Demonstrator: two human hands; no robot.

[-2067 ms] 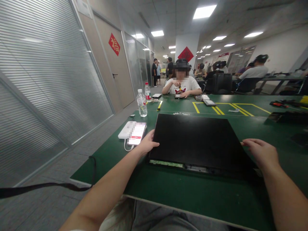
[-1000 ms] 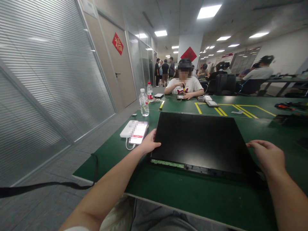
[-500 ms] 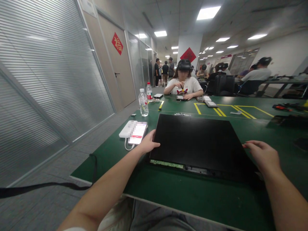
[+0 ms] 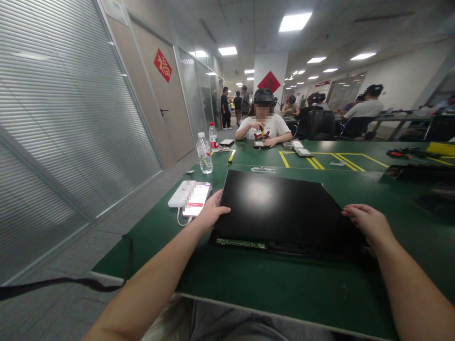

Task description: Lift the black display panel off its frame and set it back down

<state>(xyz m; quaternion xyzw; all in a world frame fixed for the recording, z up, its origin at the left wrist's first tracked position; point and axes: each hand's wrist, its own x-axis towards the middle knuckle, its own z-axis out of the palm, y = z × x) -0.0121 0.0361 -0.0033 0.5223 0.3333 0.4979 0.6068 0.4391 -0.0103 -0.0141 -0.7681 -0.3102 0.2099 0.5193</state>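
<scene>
A large black flat panel (image 4: pixel 280 208) lies on the green table (image 4: pixel 270 284) in front of me, with a green circuit strip showing along its near edge. My left hand (image 4: pixel 210 213) grips its left edge, thumb on top and fingers curled under. On the right edge my right hand (image 4: pixel 368 225) is curled over the panel's side the same way.
A phone (image 4: pixel 195 198) rests on a white power bank (image 4: pixel 179 194) just left of the panel. Two water bottles (image 4: pixel 204 152) stand farther back. A person in a white shirt (image 4: pixel 263 125) works across the table. Tools (image 4: pixel 400 153) and dark objects lie at the far right.
The panel has shifted slightly and my view has swung a little to the right. Both hands keep their hold on the panel's edges.
</scene>
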